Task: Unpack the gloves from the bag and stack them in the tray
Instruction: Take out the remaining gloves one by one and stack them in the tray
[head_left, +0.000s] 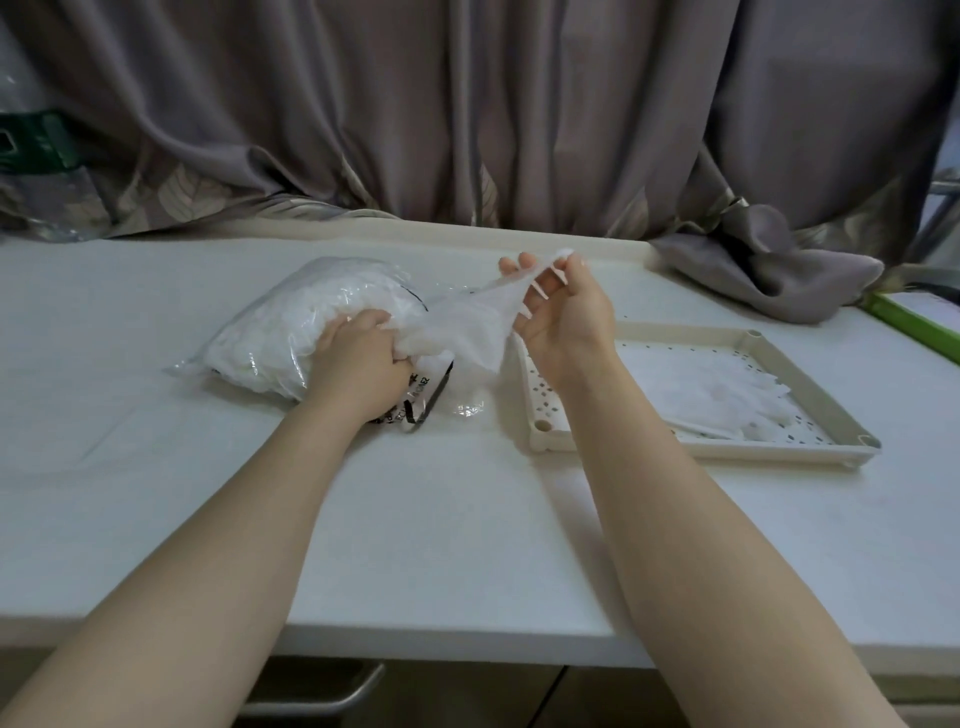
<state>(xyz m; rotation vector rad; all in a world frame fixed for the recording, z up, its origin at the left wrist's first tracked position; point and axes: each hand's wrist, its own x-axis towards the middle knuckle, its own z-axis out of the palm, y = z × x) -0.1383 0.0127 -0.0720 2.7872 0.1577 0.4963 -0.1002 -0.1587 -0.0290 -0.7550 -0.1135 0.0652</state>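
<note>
At the far left, past the counter (156, 467) edge, something green and some clear plastic sit half hidden under the curtain (467, 104), too blurred to name. On the counter, left of centre, lies the bag (270, 343), clear plastic and still bulging with white gloves, its printed mouth turned toward the person. The left hand (358, 364) rests on that mouth, fingers curled down round the plastic and the lower end of one glove (467, 327), gripping both together. That glove stretches up and to the right as a thin, translucent sheet to the right hand (561, 317), raised just above the counter between bag and tray; its thumb and fingertips pinch the glove's upper end, the other fingers loosely spread. To the right sits the tray (810, 451), a pale perforated one, with a flat layer of gloves already lying in it, slightly askew toward its right side. A green-edged object (914, 322) shows at the far right. The task looks partway done, with most gloves still in the bag. The risks from here: the film is thin and pulled taut between two hands, so a hard tug could tear it or drag several clinging gloves out at once; if the left hand lets go of the bag too early, the whole bag may slide toward the tray; and a glove dropped limp could crumple or land off the stack instead of lying flat
</note>
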